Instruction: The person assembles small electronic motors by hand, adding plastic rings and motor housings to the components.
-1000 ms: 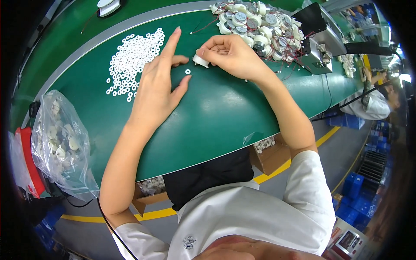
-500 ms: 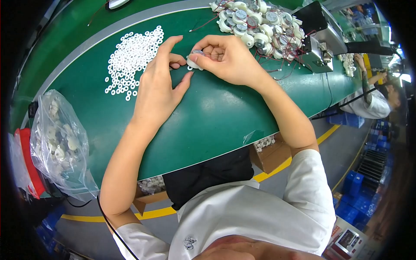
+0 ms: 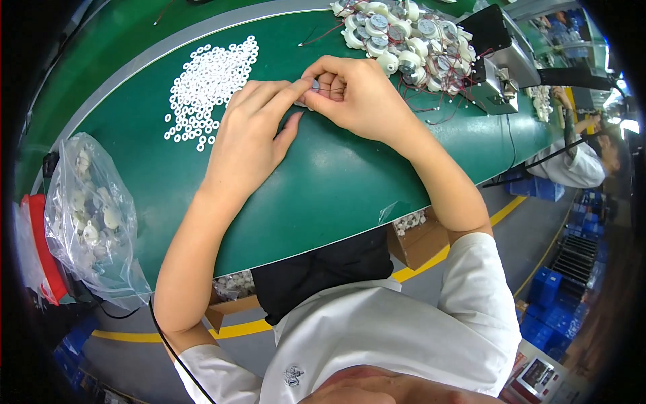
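Observation:
A small round motor (image 3: 314, 85) with a silver-grey cap, a white body and thin wires is pinched in my right hand (image 3: 360, 94), over the green table. The fingers of my left hand (image 3: 252, 128) are bent together and meet the motor at their tips, while its thumb stands a little away. My fingers cover most of the white body. A spread pile of small white rings (image 3: 205, 84) lies left of my hands. Behind my right hand is a heap of similar white and silver motors (image 3: 404, 40) with red and dark wires.
A clear plastic bag (image 3: 91, 215) of white parts sits at the table's left end, beside a red-edged item (image 3: 44, 249). A metal and black device (image 3: 494, 74) stands at the right. Open cartons (image 3: 424, 239) are below the front edge. Another person (image 3: 572, 158) is at far right.
My left fingers, spread apart before, have come down and closed in against the motor. My right hand keeps its pinch on it. The view has shifted slightly.

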Demonstrator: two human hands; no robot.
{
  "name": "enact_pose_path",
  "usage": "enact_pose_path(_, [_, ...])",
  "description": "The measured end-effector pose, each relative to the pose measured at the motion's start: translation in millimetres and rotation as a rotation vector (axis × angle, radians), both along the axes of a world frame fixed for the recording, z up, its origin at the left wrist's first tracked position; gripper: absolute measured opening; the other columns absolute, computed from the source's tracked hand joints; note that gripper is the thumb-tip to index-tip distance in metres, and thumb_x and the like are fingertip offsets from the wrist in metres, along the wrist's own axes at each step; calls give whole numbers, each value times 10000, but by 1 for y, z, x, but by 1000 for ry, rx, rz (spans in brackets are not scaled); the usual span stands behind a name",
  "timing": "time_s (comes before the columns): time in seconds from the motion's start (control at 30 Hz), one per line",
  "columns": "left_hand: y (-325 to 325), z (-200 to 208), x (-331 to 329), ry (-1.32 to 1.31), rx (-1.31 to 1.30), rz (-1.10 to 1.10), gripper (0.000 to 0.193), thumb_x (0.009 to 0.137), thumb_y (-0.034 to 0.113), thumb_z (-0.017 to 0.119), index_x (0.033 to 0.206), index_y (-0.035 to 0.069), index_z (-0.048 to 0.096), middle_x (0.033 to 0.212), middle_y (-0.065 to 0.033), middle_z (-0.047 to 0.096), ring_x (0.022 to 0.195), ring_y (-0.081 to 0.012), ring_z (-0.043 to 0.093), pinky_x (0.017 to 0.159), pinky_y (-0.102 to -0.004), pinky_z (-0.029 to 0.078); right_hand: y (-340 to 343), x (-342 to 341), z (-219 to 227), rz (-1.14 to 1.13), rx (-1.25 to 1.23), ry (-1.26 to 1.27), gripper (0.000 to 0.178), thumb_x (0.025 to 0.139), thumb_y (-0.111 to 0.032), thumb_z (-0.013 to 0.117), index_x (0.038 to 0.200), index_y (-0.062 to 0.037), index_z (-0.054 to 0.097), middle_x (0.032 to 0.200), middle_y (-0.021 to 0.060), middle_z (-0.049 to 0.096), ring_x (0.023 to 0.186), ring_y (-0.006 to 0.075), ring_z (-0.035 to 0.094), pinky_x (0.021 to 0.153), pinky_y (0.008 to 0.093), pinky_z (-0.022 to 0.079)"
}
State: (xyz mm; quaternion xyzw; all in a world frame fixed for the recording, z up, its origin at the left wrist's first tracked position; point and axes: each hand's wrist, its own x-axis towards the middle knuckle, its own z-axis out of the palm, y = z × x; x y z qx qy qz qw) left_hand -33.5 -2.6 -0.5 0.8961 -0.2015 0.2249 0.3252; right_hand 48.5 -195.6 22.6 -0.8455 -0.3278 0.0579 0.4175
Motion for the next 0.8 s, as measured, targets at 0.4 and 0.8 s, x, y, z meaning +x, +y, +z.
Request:
enact_pose_path(0.4, [6,4,0,-6,0,-52,365,806,-39,765,1166,17,747,1068,-113,767,973,-313,703,895,-408,559,10,-23,-6,8,-121,-491,201,840,-54,780,1012,1,691,858,131,648,737,293,686,640,414,547])
enact_pose_path(0.8, [4,12,-5,45,97,24,573,823,53,807,1382,111,691,1111,-85,726,1041,-280,658,940,-406,499,-27,20,14,-67,73,-366,214,872,-139,791,1040,-15,744,798,115,664,691,245,665,629,363,534])
